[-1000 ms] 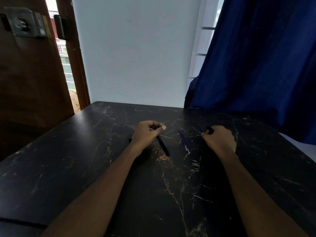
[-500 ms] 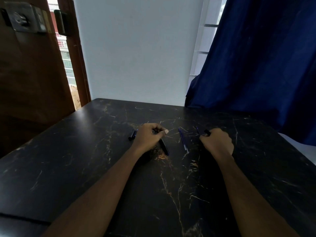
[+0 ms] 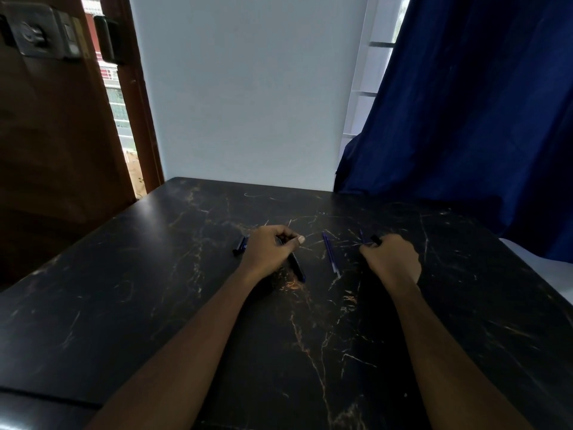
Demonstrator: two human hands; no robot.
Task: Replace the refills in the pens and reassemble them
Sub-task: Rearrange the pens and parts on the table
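My left hand rests on the black marble table, its fingers curled around the top of a dark pen that lies slanting toward me. Just left of that hand lie dark pen pieces. A thin blue refill lies loose on the table between my hands. My right hand is closed in a fist on a small black pen part that sticks out at its far side; a thin blue piece shows beside it.
A blue curtain hangs over the table's far right corner. A brown wooden door with a metal latch stands at the left, and a white wall closes off the far edge.
My left hand has lowered onto the dark pen and closed on it, uncovering the pen pieces to its left. My right hand has hardly moved.
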